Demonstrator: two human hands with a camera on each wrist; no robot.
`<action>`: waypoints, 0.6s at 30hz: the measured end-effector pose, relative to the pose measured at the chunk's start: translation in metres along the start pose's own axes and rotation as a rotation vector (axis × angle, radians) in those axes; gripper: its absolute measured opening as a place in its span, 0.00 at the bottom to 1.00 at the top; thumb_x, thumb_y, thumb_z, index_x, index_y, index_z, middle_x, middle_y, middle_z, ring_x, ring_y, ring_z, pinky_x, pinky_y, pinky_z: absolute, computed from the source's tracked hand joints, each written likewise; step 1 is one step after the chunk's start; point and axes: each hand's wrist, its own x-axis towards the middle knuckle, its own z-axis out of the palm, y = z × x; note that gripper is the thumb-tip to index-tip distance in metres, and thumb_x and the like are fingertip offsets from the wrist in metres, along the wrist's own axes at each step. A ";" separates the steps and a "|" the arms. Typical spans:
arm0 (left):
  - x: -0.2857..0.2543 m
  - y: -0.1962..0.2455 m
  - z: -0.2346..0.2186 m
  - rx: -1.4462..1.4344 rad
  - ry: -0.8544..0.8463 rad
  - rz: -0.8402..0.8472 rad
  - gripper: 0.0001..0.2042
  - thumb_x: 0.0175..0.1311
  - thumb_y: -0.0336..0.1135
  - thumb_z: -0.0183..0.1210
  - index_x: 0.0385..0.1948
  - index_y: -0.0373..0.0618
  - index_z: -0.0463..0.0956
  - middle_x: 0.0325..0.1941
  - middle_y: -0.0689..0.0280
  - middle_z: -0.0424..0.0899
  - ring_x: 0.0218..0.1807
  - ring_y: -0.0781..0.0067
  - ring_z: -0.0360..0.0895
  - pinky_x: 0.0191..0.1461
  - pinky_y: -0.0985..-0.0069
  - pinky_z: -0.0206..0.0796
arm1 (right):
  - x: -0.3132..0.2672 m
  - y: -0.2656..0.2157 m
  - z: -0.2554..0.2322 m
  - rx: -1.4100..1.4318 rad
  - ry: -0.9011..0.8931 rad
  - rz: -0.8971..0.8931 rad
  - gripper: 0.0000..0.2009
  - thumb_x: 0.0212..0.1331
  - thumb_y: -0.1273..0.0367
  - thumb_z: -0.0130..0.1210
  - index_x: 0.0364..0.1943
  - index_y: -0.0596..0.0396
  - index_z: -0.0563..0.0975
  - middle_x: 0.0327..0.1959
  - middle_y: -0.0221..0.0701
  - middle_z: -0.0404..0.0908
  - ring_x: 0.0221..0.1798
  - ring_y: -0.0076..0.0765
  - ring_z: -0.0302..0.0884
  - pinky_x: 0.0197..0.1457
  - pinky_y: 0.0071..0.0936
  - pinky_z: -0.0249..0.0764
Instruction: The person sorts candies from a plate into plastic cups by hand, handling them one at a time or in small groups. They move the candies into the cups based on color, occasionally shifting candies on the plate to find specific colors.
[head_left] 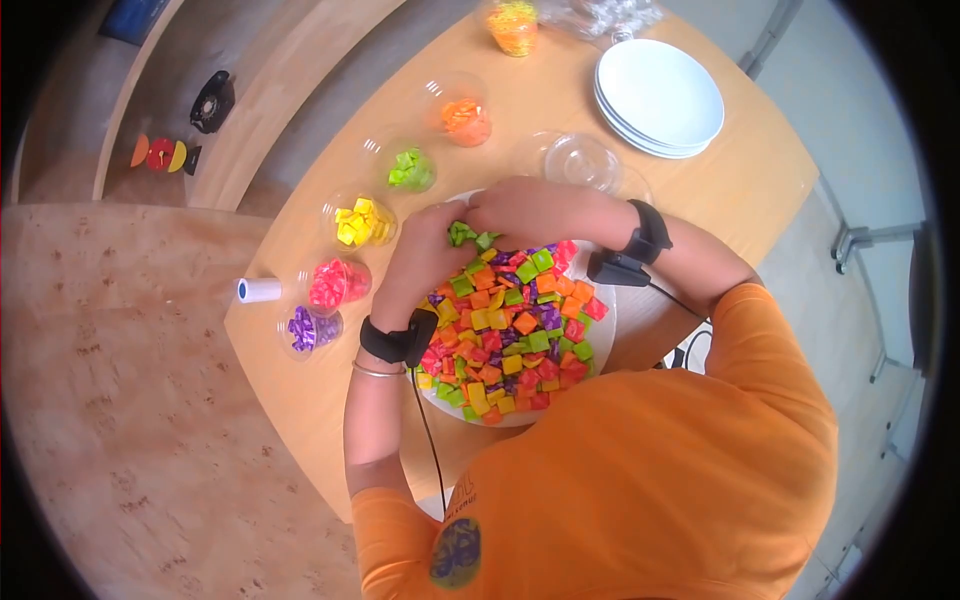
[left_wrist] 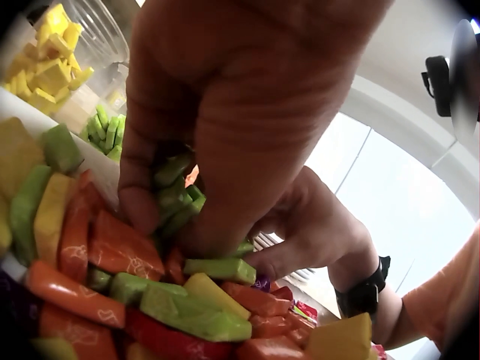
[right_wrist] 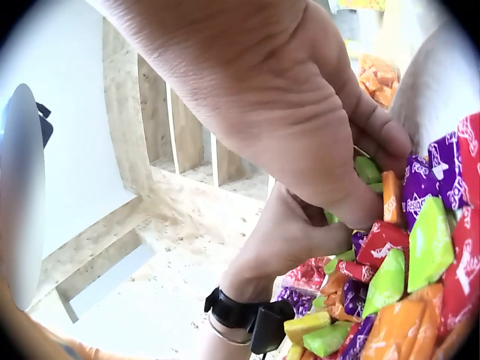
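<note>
step: green-wrapped square sweets point(left_wrist: 175, 200) apparently being gathered | grip: several held by left hand point(head_left: 424, 246); for right hand point(head_left: 527, 211), cannot tell | next: clear plastic cup point(head_left: 431, 181) probably to be reached

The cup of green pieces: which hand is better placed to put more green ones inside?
Probably the left hand: it holds several green pieces and, in the head view, lies nearer the cup. The right hand is farther, by the edge of the pile.
</note>
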 end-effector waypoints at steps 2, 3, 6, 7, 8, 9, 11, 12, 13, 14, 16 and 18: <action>-0.001 -0.002 -0.006 -0.025 -0.017 -0.036 0.15 0.51 0.29 0.68 0.43 0.40 0.82 0.34 0.53 0.85 0.34 0.63 0.83 0.43 0.70 0.74 | -0.002 0.004 -0.005 0.067 0.002 -0.034 0.12 0.54 0.70 0.63 0.42 0.59 0.80 0.41 0.43 0.82 0.47 0.57 0.80 0.48 0.46 0.76; -0.004 -0.003 -0.009 -0.034 0.008 -0.046 0.15 0.52 0.28 0.69 0.42 0.40 0.82 0.33 0.55 0.85 0.33 0.66 0.82 0.41 0.71 0.74 | -0.001 0.005 -0.008 0.058 0.002 -0.038 0.12 0.54 0.70 0.63 0.42 0.59 0.80 0.41 0.43 0.82 0.47 0.57 0.80 0.48 0.46 0.76; -0.014 0.001 -0.018 -0.087 0.064 -0.069 0.13 0.53 0.28 0.69 0.41 0.39 0.82 0.32 0.61 0.85 0.32 0.74 0.80 0.40 0.75 0.73 | -0.002 0.006 -0.012 0.220 0.047 -0.115 0.10 0.54 0.70 0.63 0.38 0.60 0.80 0.38 0.42 0.82 0.44 0.54 0.80 0.46 0.44 0.75; -0.017 0.003 -0.022 -0.126 0.095 -0.081 0.12 0.54 0.27 0.70 0.41 0.38 0.82 0.31 0.65 0.85 0.32 0.79 0.78 0.39 0.78 0.72 | -0.001 0.006 -0.010 0.268 0.089 -0.089 0.09 0.53 0.70 0.63 0.36 0.60 0.80 0.36 0.42 0.82 0.42 0.53 0.80 0.45 0.43 0.75; -0.020 0.001 -0.026 -0.124 0.101 -0.074 0.12 0.54 0.27 0.70 0.41 0.38 0.82 0.31 0.65 0.85 0.32 0.79 0.78 0.39 0.78 0.72 | 0.000 0.006 -0.010 0.314 0.134 -0.064 0.09 0.53 0.70 0.63 0.34 0.60 0.79 0.34 0.41 0.82 0.41 0.51 0.80 0.44 0.42 0.75; -0.023 -0.003 -0.029 -0.152 0.119 -0.104 0.12 0.54 0.27 0.70 0.40 0.38 0.82 0.31 0.68 0.84 0.33 0.82 0.76 0.39 0.79 0.71 | 0.002 0.006 -0.010 0.302 0.140 -0.065 0.09 0.53 0.70 0.63 0.34 0.60 0.79 0.34 0.41 0.82 0.41 0.51 0.80 0.44 0.42 0.75; -0.023 -0.002 -0.040 -0.178 0.146 -0.123 0.11 0.55 0.26 0.70 0.40 0.38 0.82 0.31 0.72 0.83 0.33 0.85 0.75 0.39 0.81 0.71 | 0.005 0.009 -0.010 0.314 0.070 -0.050 0.08 0.53 0.70 0.64 0.34 0.59 0.79 0.33 0.40 0.82 0.39 0.50 0.80 0.43 0.43 0.75; -0.023 -0.001 -0.046 -0.159 0.187 -0.153 0.12 0.54 0.28 0.69 0.40 0.38 0.82 0.30 0.67 0.83 0.33 0.79 0.77 0.41 0.77 0.72 | 0.007 0.010 -0.009 0.312 0.110 -0.069 0.09 0.52 0.70 0.64 0.35 0.59 0.79 0.32 0.40 0.82 0.37 0.51 0.80 0.43 0.43 0.75; -0.024 0.001 -0.051 -0.144 0.226 -0.187 0.13 0.53 0.30 0.69 0.40 0.38 0.82 0.29 0.62 0.82 0.33 0.73 0.79 0.43 0.73 0.73 | 0.007 0.010 -0.012 0.305 0.109 -0.072 0.09 0.52 0.70 0.64 0.35 0.59 0.79 0.32 0.40 0.82 0.37 0.51 0.80 0.43 0.43 0.75; -0.024 0.000 -0.057 -0.144 0.233 -0.186 0.13 0.53 0.30 0.69 0.40 0.38 0.82 0.29 0.62 0.82 0.33 0.73 0.79 0.43 0.73 0.73 | 0.008 0.009 -0.014 0.263 0.116 -0.073 0.09 0.52 0.70 0.64 0.36 0.58 0.80 0.32 0.41 0.82 0.38 0.52 0.80 0.43 0.44 0.75; -0.013 -0.004 -0.074 -0.040 0.275 -0.150 0.14 0.52 0.30 0.69 0.40 0.38 0.82 0.30 0.60 0.84 0.34 0.69 0.81 0.44 0.73 0.73 | 0.009 0.008 -0.013 0.220 0.125 -0.079 0.10 0.52 0.70 0.64 0.37 0.58 0.80 0.33 0.41 0.83 0.39 0.53 0.81 0.44 0.44 0.75; 0.002 -0.004 -0.090 0.053 0.281 -0.101 0.13 0.53 0.29 0.69 0.40 0.38 0.82 0.31 0.62 0.84 0.33 0.74 0.79 0.42 0.76 0.72 | 0.009 0.008 -0.005 0.067 0.012 -0.113 0.10 0.53 0.70 0.63 0.40 0.57 0.82 0.34 0.42 0.84 0.41 0.54 0.82 0.45 0.46 0.76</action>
